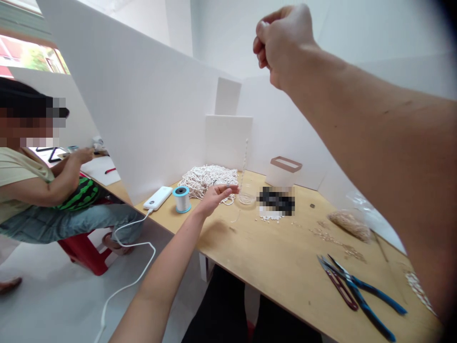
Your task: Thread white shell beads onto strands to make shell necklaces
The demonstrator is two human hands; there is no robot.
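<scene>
My left hand (218, 196) is held just above the table with thumb and fingers pressed together. At its fingertips a thin strand of small white beads (244, 162) stands nearly upright. My right hand (282, 43) is raised high, its fingers closed in a pinch; whatever is in it is too fine to see. Behind my left hand lies a heap of white bead strands (203, 177). A clear round coil or dish (247, 196) sits beside the fingertips. Left of the hand stands a spool of pale thread with blue rims (182, 200).
Blue-handled pliers (367, 295) and dark red snips (339, 286) lie at the right front. A plastic bag of beige bits (350, 226), a white box (282, 174) and loose white beads (271, 218) are on the table. A power bank (157, 198) trails a cable. Another person (39, 190) sits left beyond a white panel.
</scene>
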